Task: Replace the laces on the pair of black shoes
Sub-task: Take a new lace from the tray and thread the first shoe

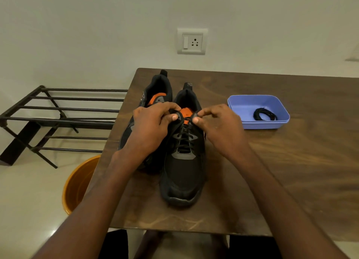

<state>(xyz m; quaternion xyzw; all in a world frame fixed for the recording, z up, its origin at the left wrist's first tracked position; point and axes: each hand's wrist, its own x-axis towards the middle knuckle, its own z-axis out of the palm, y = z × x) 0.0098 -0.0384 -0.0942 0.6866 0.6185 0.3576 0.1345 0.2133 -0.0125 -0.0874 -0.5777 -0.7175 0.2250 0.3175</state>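
Two black shoes with orange insoles stand side by side on the brown table (291, 161), toes toward me. The nearer, right-hand shoe (182, 173) is laced with a black lace (183, 140). My left hand (153, 126) pinches the left side of its collar at the top eyelets. My right hand (217, 126) pinches the right side at the same height. The other shoe (155, 91) lies behind my left hand, mostly hidden. A coiled black lace (264, 115) lies in a blue plastic tray (242, 107) to the right.
A dark metal shoe rack (58, 118) stands on the floor to the left. An orange bucket (79, 183) sits below the table's left edge. A wall socket (191, 41) is above the table.
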